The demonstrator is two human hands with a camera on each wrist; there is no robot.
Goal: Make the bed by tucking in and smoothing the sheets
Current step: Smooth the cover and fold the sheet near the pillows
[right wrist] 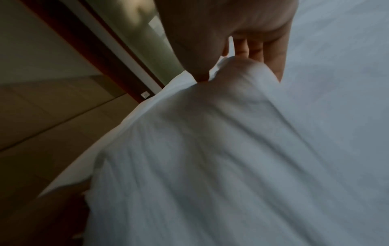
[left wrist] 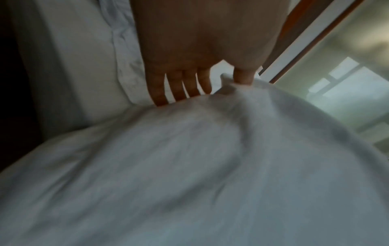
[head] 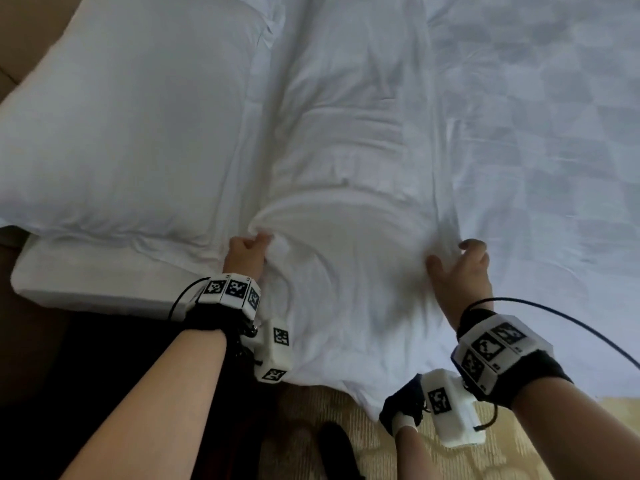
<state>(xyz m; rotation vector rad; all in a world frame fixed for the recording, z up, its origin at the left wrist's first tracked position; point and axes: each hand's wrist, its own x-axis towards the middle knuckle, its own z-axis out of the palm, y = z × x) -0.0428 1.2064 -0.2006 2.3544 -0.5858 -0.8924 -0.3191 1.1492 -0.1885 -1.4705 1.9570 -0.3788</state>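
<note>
A white sheet point(head: 346, 209) lies wrinkled across the bed and hangs over the near edge. My left hand point(head: 247, 252) pinches a bunch of the sheet beside the pillow point(head: 138, 116); in the left wrist view the thumb and fingers of that left hand point(left wrist: 210, 86) hold a raised fold of the sheet point(left wrist: 189, 158). My right hand point(head: 460, 268) grips a gathered fold further right. The right wrist view has the right hand point(right wrist: 238, 66) clamped on a bunched peak of the sheet point(right wrist: 231, 149). Creases fan out from both grips.
A patterned white cover point(head: 554, 133) spreads over the right side of the bed. The mattress corner point(head: 86, 282) shows under the pillow at left. Below are carpet point(head: 329, 427), a dark shoe and a foot in a sock. A black cable runs from my right wrist.
</note>
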